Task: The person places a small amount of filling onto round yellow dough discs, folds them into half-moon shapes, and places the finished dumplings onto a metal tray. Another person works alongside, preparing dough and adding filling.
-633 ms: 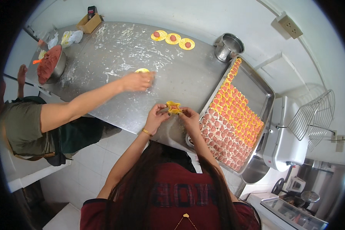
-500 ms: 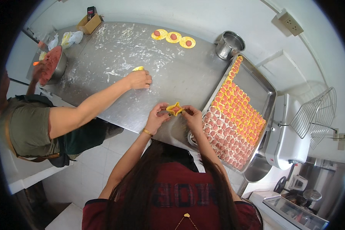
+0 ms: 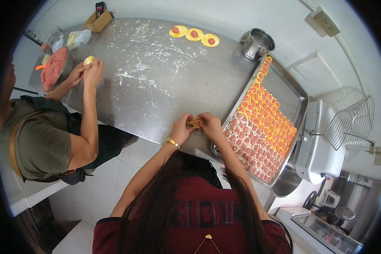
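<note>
Between my two hands, over the near edge of the steel table, is a yellow-wrapped dumpling (image 3: 195, 122) with pink filling showing at its top. My left hand (image 3: 183, 128), with a gold band at the wrist, is closed on its left side. My right hand (image 3: 210, 124) pinches its right side, the fingers bunched around the wrapper. At the far side of the table lie three round yellow wrappers (image 3: 194, 34), slightly overlapping, each with a ball of pink filling. To my right, a large metal tray (image 3: 287, 84) holds rows of yellow and whitish open-topped dumplings (image 3: 258, 127).
A co-worker (image 3: 38, 144) on the left holds a yellow wrapper (image 3: 89, 61) beside a steel bowl of pink filling (image 3: 55, 70). Flour streaks the table (image 3: 156, 80). A steel pot (image 3: 258, 44) stands behind the tray; a white machine (image 3: 319, 144) is right of it.
My hands have drawn together, gathering the star-shaped wrapper into a smaller, closed-up shape. The co-worker has lifted a wrapper from the table and brought it left, near the bowl.
</note>
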Demonstrator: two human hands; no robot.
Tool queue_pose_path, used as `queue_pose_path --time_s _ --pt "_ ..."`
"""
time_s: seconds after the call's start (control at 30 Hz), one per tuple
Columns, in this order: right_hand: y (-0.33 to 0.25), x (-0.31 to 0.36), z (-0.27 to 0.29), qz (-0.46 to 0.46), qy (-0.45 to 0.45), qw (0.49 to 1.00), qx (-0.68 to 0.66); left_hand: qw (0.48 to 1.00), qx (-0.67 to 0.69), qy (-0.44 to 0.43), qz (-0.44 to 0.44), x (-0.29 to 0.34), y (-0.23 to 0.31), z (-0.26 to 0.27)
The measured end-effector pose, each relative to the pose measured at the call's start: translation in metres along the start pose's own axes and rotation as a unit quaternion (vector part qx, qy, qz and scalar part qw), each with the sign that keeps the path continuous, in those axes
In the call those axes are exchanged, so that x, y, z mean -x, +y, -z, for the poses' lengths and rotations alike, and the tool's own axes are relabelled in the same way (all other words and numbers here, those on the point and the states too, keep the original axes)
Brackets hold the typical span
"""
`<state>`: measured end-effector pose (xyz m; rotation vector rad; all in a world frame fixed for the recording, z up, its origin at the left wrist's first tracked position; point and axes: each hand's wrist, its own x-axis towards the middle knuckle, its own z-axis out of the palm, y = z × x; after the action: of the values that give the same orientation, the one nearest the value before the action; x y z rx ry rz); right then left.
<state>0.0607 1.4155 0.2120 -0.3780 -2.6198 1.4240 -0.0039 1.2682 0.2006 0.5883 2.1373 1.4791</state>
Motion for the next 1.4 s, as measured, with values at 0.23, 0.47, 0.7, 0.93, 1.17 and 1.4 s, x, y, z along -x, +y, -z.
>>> queue_pose_path --time_s 0.23,0.47,0.7,0.93,1.17,1.4 --pt "0.000 0.012 0.004 0.016 0.022 0.991 0.133 0.996 -0.083 -0.035 -0.026 -0.001 0.005 -0.002" --pt "0.002 0.012 0.002 0.010 0.029 0.995 0.095 0.989 -0.124 -0.086 -0.008 -0.007 0.005 -0.002" --pt "-0.002 0.012 0.019 0.041 0.049 0.990 0.126 0.988 -0.131 -0.084 -0.011 -0.009 0.010 0.002" --pt "-0.007 0.008 0.014 -0.006 -0.028 0.996 0.090 0.987 -0.137 -0.078 -0.044 -0.011 0.009 -0.005" --pt "-0.007 0.009 0.018 -0.009 -0.035 0.991 0.132 0.989 -0.118 -0.074 -0.044 -0.010 0.005 -0.003" --pt "-0.006 0.010 0.016 -0.005 0.000 0.992 0.127 0.987 -0.124 -0.095 -0.037 -0.012 0.003 -0.003"
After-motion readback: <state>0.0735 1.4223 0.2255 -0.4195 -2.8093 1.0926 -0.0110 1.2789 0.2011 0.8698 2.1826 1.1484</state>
